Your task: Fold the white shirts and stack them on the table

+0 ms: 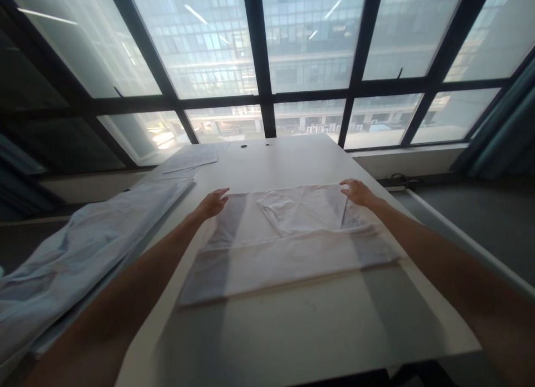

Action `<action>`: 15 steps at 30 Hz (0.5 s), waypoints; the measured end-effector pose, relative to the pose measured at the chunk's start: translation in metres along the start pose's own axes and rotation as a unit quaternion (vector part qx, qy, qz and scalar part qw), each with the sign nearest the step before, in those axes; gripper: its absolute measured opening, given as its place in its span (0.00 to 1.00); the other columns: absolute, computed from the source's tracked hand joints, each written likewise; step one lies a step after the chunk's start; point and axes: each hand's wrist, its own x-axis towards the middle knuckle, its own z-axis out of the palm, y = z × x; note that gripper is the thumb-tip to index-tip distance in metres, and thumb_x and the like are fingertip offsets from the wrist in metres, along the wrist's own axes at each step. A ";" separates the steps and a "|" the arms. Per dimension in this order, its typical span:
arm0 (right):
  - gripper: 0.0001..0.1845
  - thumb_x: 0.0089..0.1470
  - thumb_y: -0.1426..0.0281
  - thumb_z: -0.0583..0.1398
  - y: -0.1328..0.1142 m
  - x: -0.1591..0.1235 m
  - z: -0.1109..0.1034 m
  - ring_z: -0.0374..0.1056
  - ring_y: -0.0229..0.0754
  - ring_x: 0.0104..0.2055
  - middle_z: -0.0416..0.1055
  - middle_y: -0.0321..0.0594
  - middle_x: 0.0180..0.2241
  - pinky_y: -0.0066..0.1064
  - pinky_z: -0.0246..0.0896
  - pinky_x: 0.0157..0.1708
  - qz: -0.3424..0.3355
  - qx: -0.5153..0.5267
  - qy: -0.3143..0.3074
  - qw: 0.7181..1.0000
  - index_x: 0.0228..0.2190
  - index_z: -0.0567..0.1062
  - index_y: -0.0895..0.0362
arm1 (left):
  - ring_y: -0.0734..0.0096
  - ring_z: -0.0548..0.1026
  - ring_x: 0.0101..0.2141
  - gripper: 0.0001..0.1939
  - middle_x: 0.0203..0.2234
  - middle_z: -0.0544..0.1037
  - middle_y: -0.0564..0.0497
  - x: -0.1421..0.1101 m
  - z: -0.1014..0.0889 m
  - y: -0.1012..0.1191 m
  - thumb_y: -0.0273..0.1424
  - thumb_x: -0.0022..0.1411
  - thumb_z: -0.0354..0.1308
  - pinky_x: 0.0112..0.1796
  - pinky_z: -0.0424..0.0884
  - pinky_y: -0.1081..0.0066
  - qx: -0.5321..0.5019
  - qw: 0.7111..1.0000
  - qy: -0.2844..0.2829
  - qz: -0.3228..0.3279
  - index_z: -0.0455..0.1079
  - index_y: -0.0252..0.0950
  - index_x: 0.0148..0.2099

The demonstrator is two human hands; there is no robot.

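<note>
A folded white cloth garment (259,259) lies on the white table in front of me, its far part creased and overlapped in loose layers. My left hand (214,203) is closed at the far left corner, thumb and fingers at the cloth's edge. At the far right corner, my right hand (358,192) pinches the fabric between thumb and fingers. The far edge stretches nearly straight between both hands. The near part forms a flat, wide band across the table. Fingertip contact is small and partly blurred.
A pile of white cloth (96,248) lies along the left side. Flat white sheets (192,157) rest at the table's far left. The white table (301,326) reaches toward large dark-framed windows (263,58). A white pole or pipe (468,236) runs along the floor at right, near a curtain (501,136).
</note>
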 end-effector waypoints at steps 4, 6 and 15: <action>0.26 0.60 0.70 0.61 0.002 0.028 0.011 0.65 0.53 0.63 0.70 0.53 0.61 0.42 0.58 0.63 -0.023 -0.034 -0.056 0.998 0.60 0.71 0.61 | 0.59 0.72 0.59 0.26 0.57 0.77 0.42 0.031 0.017 -0.005 0.36 0.66 0.48 0.61 0.66 0.62 0.001 1.000 -0.028 0.003 0.71 0.33 0.62; 0.28 0.60 0.70 0.61 0.002 0.038 0.015 0.65 0.52 0.63 0.69 0.53 0.62 0.41 0.57 0.63 -0.041 -0.047 -0.074 0.995 0.61 0.70 0.62 | 0.59 0.73 0.56 0.26 0.55 0.77 0.41 0.040 0.022 -0.009 0.36 0.66 0.50 0.59 0.66 0.63 0.001 0.999 -0.046 0.006 0.72 0.33 0.61; 0.22 0.57 0.69 0.64 -0.001 0.072 0.016 0.74 0.47 0.48 0.79 0.49 0.50 0.34 0.66 0.50 -0.066 -0.030 -0.133 0.988 0.53 0.79 0.61 | 0.50 0.73 0.46 0.17 0.42 0.77 0.40 0.062 0.022 -0.015 0.45 0.56 0.64 0.48 0.70 0.54 0.021 0.997 -0.067 -0.041 0.80 0.37 0.40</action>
